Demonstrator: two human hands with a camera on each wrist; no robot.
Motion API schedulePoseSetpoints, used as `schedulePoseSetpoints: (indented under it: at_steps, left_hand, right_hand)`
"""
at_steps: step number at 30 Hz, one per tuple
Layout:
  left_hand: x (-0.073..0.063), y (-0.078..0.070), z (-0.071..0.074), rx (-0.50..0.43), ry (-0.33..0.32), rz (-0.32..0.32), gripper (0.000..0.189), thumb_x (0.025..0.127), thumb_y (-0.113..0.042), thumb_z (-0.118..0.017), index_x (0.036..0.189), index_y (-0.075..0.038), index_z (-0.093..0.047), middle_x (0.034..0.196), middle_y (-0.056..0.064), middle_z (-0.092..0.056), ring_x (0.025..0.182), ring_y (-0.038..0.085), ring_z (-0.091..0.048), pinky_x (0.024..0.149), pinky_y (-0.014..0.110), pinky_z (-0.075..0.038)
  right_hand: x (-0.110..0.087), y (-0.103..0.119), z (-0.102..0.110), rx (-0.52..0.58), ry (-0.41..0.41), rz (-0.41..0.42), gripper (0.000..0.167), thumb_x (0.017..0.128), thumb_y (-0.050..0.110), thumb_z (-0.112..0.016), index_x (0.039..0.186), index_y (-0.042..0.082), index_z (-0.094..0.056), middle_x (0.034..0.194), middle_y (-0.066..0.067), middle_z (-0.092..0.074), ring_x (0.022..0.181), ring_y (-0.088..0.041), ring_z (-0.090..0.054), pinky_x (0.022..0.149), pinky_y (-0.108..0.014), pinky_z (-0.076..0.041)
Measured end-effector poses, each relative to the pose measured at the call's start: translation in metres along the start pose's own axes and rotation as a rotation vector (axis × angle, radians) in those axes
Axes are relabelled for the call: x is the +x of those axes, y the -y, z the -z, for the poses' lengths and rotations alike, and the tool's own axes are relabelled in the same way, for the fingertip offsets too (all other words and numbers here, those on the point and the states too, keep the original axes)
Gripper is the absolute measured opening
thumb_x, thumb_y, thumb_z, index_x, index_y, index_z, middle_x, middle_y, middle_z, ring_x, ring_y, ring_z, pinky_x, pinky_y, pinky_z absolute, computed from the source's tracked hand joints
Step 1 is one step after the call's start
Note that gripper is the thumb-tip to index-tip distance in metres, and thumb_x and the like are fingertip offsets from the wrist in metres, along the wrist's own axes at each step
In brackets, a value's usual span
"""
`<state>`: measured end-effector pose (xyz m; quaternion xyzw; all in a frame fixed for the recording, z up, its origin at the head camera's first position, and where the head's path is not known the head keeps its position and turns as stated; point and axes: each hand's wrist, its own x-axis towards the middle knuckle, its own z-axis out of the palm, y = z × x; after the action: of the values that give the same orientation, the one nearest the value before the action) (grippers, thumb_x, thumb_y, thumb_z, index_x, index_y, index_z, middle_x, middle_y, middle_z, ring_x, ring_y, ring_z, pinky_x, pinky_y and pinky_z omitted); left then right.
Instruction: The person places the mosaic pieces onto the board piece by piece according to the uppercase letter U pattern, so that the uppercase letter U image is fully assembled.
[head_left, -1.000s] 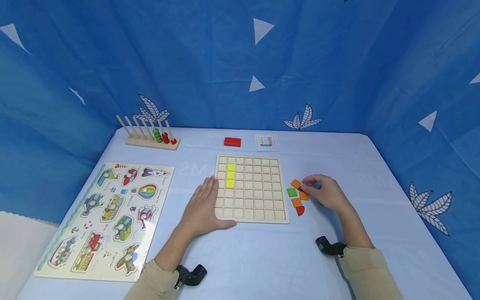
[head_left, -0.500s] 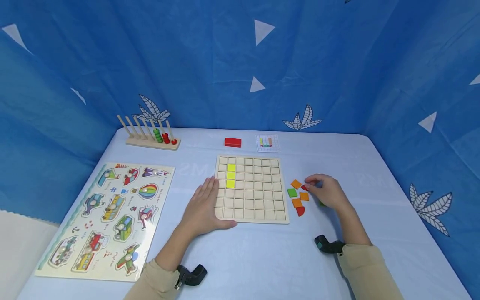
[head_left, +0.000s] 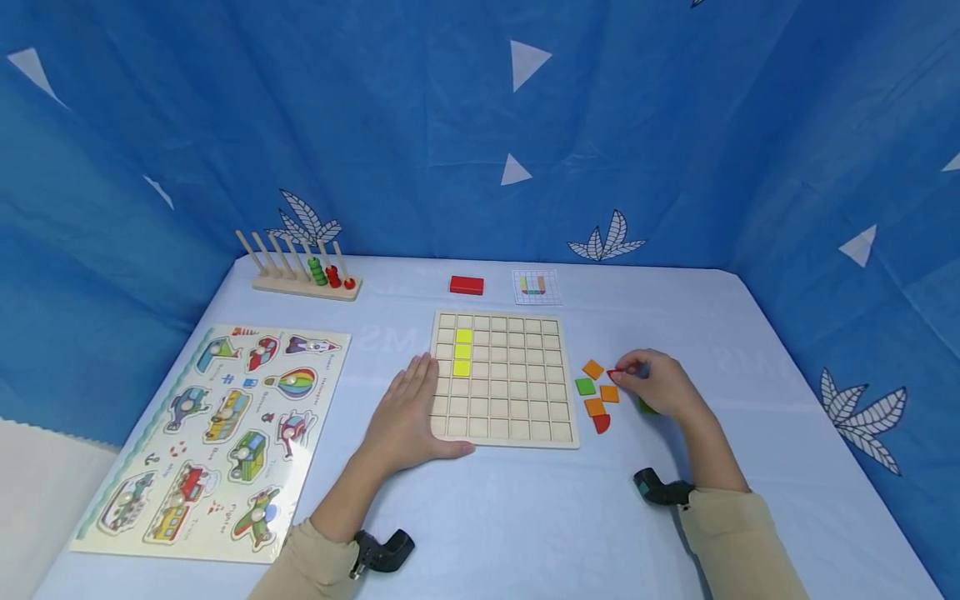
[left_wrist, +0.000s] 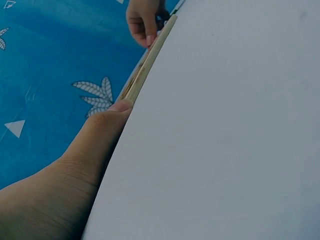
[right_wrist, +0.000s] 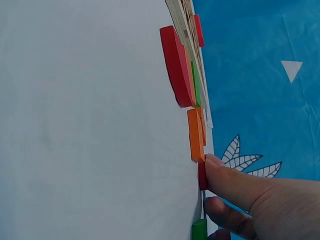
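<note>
My left hand rests along the left edge of a wooden grid board, its fingers straight and its thumb at the near left corner. Yellow tiles fill a short column near the board's upper left. To the right of the board, my right hand pinches a small red piece between thumb and fingers, low at the tabletop; the fingers partly cover it. Beside it lie several orange tiles, a green tile and a red quarter-round piece. Another green piece shows partly under the right hand.
A pattern card and a red block lie behind the board. At the back left stands a wooden peg stand with green and red beads. A picture puzzle board covers the left of the table. Blue curtains enclose the table.
My right hand has drawn the red piece slightly to the right, away from the orange tiles it was among. The left hand and the board stay in place.
</note>
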<state>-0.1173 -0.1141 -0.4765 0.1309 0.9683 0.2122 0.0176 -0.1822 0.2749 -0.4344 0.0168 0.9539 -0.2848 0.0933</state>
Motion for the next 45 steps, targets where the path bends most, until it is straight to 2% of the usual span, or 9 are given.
schedulePoseSetpoints:
  at_steps: [6, 13, 21, 26, 30, 34, 37, 41, 45]
  left_hand:
    - [0.000, 0.000, -0.001, -0.005, -0.001, 0.003, 0.140, 0.059, -0.086, -0.067, 0.159, -0.003, -0.012, 0.168, 0.010, -0.009, 0.157, 0.023, -0.004, 0.126, 0.046, -0.014]
    - [-0.001, 0.000, 0.000, -0.012, -0.010, -0.001, 0.141, 0.059, -0.086, -0.068, 0.159, -0.003, -0.013, 0.168, 0.010, -0.009, 0.157, 0.024, -0.005, 0.126, 0.047, -0.014]
    - [0.000, 0.001, 0.000, -0.018, -0.008, -0.001, 0.140, 0.059, -0.086, -0.068, 0.159, -0.003, -0.013, 0.168, 0.010, -0.009, 0.157, 0.024, -0.004, 0.126, 0.047, -0.014]
    - [0.000, 0.001, 0.001, -0.019, -0.008, -0.001, 0.141, 0.059, -0.085, -0.068, 0.159, -0.003, -0.013, 0.168, 0.010, -0.008, 0.157, 0.023, -0.004, 0.126, 0.047, -0.014]
    - [0.000, 0.001, 0.001, -0.019, -0.012, -0.003, 0.141, 0.059, -0.085, -0.069, 0.159, -0.003, -0.013, 0.168, 0.010, -0.009, 0.157, 0.024, -0.005, 0.126, 0.046, -0.014]
    - [-0.001, 0.000, 0.001, -0.020, -0.010, -0.001, 0.140, 0.059, -0.085, -0.068, 0.159, -0.003, -0.013, 0.168, 0.010, -0.009, 0.157, 0.024, -0.005, 0.126, 0.046, -0.013]
    - [-0.001, 0.000, 0.001, -0.017, -0.006, 0.001, 0.140, 0.059, -0.085, -0.068, 0.159, -0.004, -0.012, 0.168, 0.009, -0.008, 0.157, 0.024, -0.004, 0.126, 0.046, -0.013]
    - [-0.001, -0.001, 0.001, -0.018, -0.013, -0.003, 0.140, 0.059, -0.084, -0.069, 0.159, -0.003, -0.014, 0.168, 0.010, -0.009, 0.157, 0.024, -0.005, 0.126, 0.047, -0.014]
    - [-0.001, -0.002, 0.002, -0.018, -0.019, -0.007, 0.139, 0.059, -0.083, -0.070, 0.158, -0.002, -0.015, 0.168, 0.011, -0.010, 0.157, 0.026, -0.007, 0.126, 0.048, -0.015]
  right_hand:
    - [0.000, -0.004, 0.002, -0.019, -0.004, 0.009, 0.030, 0.094, 0.034, -0.069, 0.111, 0.009, -0.068, 0.101, -0.012, -0.059, 0.100, -0.029, -0.051, 0.080, -0.036, -0.047]
    - [-0.003, -0.006, 0.006, 0.009, 0.023, 0.031, 0.028, 0.091, 0.026, -0.072, 0.115, 0.012, -0.070, 0.113, -0.015, -0.061, 0.106, -0.031, -0.050, 0.087, -0.044, -0.053]
    - [-0.003, -0.006, 0.006, 0.039, -0.009, 0.051, 0.020, 0.092, 0.022, -0.072, 0.108, 0.012, -0.065, 0.100, -0.012, -0.061, 0.091, -0.026, -0.052, 0.070, -0.028, -0.048]
    - [-0.002, -0.002, 0.005, 0.064, -0.044, 0.073, 0.019, 0.093, 0.024, -0.070, 0.106, 0.011, -0.065, 0.102, -0.011, -0.063, 0.094, -0.025, -0.053, 0.076, -0.030, -0.047]
    - [-0.001, 0.008, 0.000, 0.118, -0.042, 0.109, 0.020, 0.093, 0.024, -0.071, 0.106, 0.010, -0.065, 0.105, -0.011, -0.065, 0.100, -0.025, -0.053, 0.084, -0.035, -0.046]
    - [0.000, 0.026, -0.009, 0.200, 0.002, 0.129, 0.020, 0.092, 0.025, -0.071, 0.106, 0.012, -0.065, 0.105, -0.009, -0.065, 0.100, -0.025, -0.053, 0.081, -0.033, -0.047]
    - [0.000, 0.042, -0.017, 0.250, 0.038, 0.153, 0.018, 0.092, 0.026, -0.071, 0.105, 0.013, -0.065, 0.103, -0.008, -0.065, 0.093, -0.025, -0.054, 0.070, -0.030, -0.049]
    - [0.001, 0.061, -0.029, 0.267, 0.058, 0.225, 0.015, 0.092, 0.024, -0.071, 0.103, 0.014, -0.066, 0.102, -0.006, -0.067, 0.090, -0.022, -0.056, 0.068, -0.028, -0.047]
    - [0.002, 0.080, -0.041, 0.303, 0.085, 0.256, 0.013, 0.092, 0.024, -0.071, 0.102, 0.015, -0.067, 0.101, -0.004, -0.068, 0.091, -0.021, -0.056, 0.073, -0.030, -0.046]
